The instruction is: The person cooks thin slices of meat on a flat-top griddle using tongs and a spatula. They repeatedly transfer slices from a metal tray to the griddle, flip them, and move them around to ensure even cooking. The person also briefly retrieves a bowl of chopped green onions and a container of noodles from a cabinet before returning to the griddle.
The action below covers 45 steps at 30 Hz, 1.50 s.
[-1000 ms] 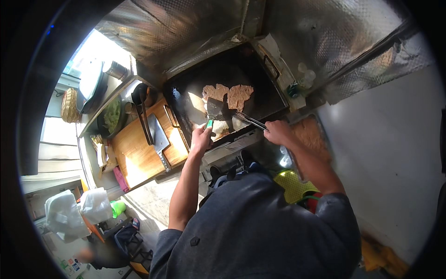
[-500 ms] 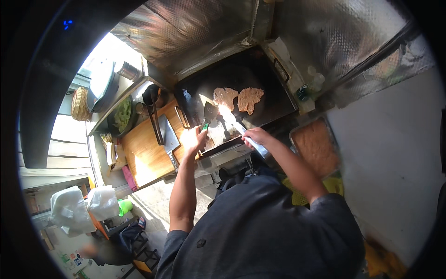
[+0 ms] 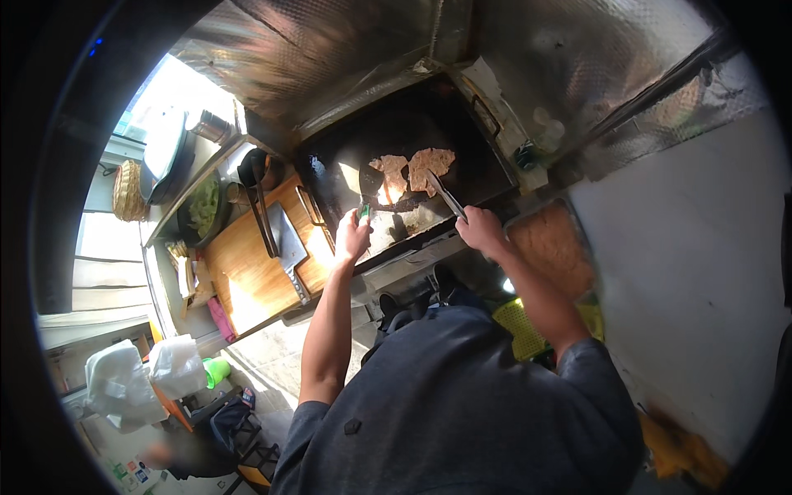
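Observation:
Two flat browned pieces of meat lie side by side on the dark griddle (image 3: 355,140). My left hand (image 3: 353,239) is closed round the green handle of a scraper (image 3: 365,213); its dark blade is hard to make out against the griddle, near the left piece of meat (image 3: 390,177). In my right hand (image 3: 481,228) is a pair of silvery metal tongs (image 3: 446,196). Their tips touch the lower part of the right piece of meat (image 3: 433,163). Bright sunlight falls across the left piece and the griddle's front.
Left of the griddle, a cleaver (image 3: 289,247) and black-handled tongs (image 3: 262,210) rest on a wooden cutting board (image 3: 231,260). A bowl of greens (image 3: 204,206) stands beyond. A tray of brown food (image 3: 549,247) sits at right. Another person (image 3: 198,445) is at lower left.
My right hand has moved the tongs' tips from the left piece to the right piece. The pieces sit differently, and the left one looks narrower. The whole view has shifted slightly.

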Tool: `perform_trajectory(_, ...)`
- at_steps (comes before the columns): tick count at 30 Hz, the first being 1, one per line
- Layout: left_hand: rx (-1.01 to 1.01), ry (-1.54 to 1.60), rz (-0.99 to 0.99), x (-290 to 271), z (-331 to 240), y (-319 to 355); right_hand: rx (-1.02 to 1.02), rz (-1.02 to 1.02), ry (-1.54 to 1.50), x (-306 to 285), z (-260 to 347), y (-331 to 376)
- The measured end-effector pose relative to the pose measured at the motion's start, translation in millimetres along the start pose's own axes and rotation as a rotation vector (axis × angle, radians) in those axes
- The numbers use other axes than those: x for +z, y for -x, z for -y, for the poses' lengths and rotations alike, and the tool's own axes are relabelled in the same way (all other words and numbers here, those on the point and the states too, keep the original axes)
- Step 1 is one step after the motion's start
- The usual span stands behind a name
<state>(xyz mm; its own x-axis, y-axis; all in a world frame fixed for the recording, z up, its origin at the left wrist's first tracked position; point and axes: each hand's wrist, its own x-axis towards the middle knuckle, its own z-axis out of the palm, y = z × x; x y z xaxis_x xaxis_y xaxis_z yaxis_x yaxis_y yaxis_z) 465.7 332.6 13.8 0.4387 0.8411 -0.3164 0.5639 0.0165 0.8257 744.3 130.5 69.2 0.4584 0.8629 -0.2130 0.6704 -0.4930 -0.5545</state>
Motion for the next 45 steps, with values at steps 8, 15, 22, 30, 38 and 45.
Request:
perform_trajectory(8,-0.340,0.433,0.253,8.8,-74.3,35.3,-0.106,0.177,0.197,-13.2,-15.5,19.2)
perform_trajectory(15,-0.266,0.230,0.173,-5.3,-73.0,58.2,-0.031,-0.021,0.091,-12.6,-4.7,-9.0)
perform_trajectory(22,-0.024,-0.251,0.072,-36.3,-24.7,44.2,-0.146,0.073,0.179,25.5,52.2,-68.2)
perform_trajectory(30,-0.113,-0.021,0.103,-36.8,-58.7,61.8,-0.082,0.006,0.139,31.7,46.6,-80.2)
perform_trajectory(38,-0.209,-0.300,-0.053,-24.4,-97.1,41.5,-0.058,-0.010,0.174,17.2,25.2,-51.4)
perform_trajectory(45,-0.118,-0.328,-0.165,-34.9,-33.9,21.0,-0.039,-0.020,0.066,15.9,54.3,-61.5)
